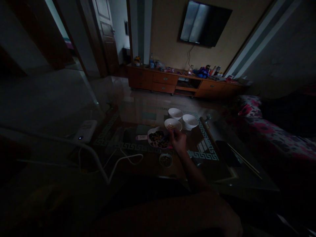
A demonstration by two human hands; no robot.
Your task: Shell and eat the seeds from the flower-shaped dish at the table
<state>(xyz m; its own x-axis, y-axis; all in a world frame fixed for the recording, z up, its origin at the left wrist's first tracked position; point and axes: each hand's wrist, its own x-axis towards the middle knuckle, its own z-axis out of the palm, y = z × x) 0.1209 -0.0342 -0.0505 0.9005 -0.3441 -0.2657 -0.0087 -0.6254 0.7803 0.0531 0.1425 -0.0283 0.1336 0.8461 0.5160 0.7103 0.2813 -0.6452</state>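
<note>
My right hand reaches over the glass table to the near rim of a white bowl with pale pieces in it. Its fingers are pinched together; whatever they hold is too small or hidden to name. Just left of that hand is a white dish of dark and light food pieces. Closer to me sits a small bowl, also with pieces inside. Two more white bowls, one at the back and one to the right, stand beyond. My left hand lies low across my body, its fingers lost in the dark.
A white device and a white cable lie on the left of the glass table. Chopsticks rest at the right beside a dark flat object. A patterned sofa stands right, a wooden cabinet behind.
</note>
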